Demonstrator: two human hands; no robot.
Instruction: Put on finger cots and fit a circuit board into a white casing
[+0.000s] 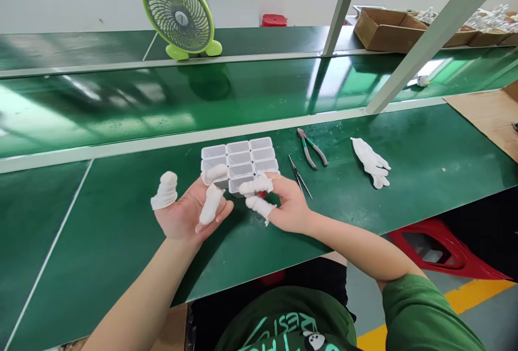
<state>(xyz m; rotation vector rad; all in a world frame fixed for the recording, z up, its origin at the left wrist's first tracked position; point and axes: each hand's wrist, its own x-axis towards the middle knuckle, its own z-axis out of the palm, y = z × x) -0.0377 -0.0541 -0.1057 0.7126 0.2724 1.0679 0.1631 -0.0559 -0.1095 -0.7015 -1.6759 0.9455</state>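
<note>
My left hand [190, 208] is palm up with its fingers apart, holding nothing that I can see. White finger covers wrap its thumb and two of its fingers. One covered fingertip lies over the left edge of a clear plastic compartment box [238, 158], but I cannot tell whether it touches. My right hand [285, 202] is at the box's near right corner, covered thumb and finger brought close together. Something small and red [262, 194] shows between them, too hidden to name. Tweezers [298, 176] lie just beyond the right wrist.
Cutting pliers [311, 149] with grey and green handles lie behind the tweezers. A white glove [370, 162] rests farther right on the green table [121, 259]. A green fan [181, 14] stands on the far ledge. Slanted metal posts [429, 38] rise near cardboard boxes [388, 30].
</note>
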